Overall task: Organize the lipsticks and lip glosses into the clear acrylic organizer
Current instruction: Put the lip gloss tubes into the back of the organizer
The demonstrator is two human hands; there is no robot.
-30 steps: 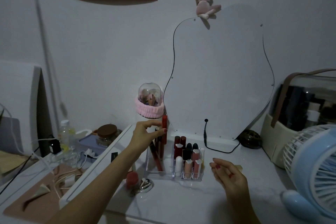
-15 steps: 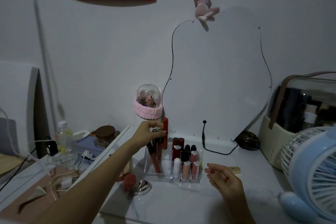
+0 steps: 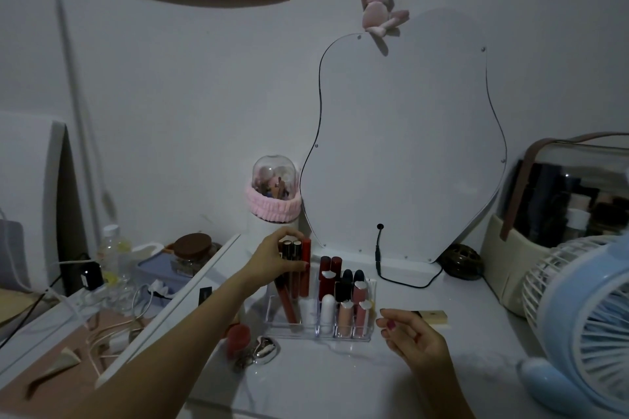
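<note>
The left hand [image 3: 272,257] pinches a tall red lip gloss tube [image 3: 306,265] upright in the clear acrylic organizer [image 3: 318,333] on the white desk [image 3: 340,378], while the right hand [image 3: 413,338] hovers empty with its grip loosely curled.

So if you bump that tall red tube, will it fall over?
Probably only lean. The tall red tube is thin and stands well above the clear organizer, so it looks tippy, but neighbouring tubes and the left hand hem it in. Its smooth body might slip.
</note>
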